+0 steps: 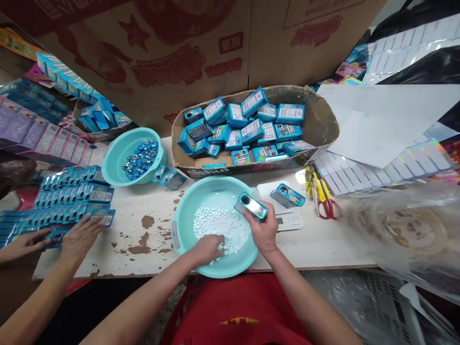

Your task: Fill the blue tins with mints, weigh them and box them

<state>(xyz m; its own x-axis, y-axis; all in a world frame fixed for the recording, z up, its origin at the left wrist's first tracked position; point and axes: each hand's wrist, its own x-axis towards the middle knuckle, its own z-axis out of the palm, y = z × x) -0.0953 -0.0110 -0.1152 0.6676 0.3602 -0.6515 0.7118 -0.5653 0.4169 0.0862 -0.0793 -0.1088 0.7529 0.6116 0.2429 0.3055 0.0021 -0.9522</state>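
Observation:
A turquoise basin (pixel 181 203) stands in front of me with small white candies (pixel 237 230) heaped over its bottom. My left hand (pixel 210 249) is down among them, fingers curled together around some; its fingertips are partly hidden. Over the basin's right side my right hand (pixel 265 230) grips a small blue candy box (pixel 251 207), tilted, with a dark round hole in its top end. Just to the right, another blue box (pixel 287 195) lies on a white kitchen scale (pixel 293 219).
Behind the basin, a cut-down carton (pixel 325 120) holds many blue boxes. A second basin (pixel 108 165) contains blue and silver caps (pixel 142 160). At left, a co-worker's hands (pixel 81 235) touch rows of boxes (pixel 72 191). Red scissors (pixel 327 208) and yellow cutters (pixel 319 187) lie right.

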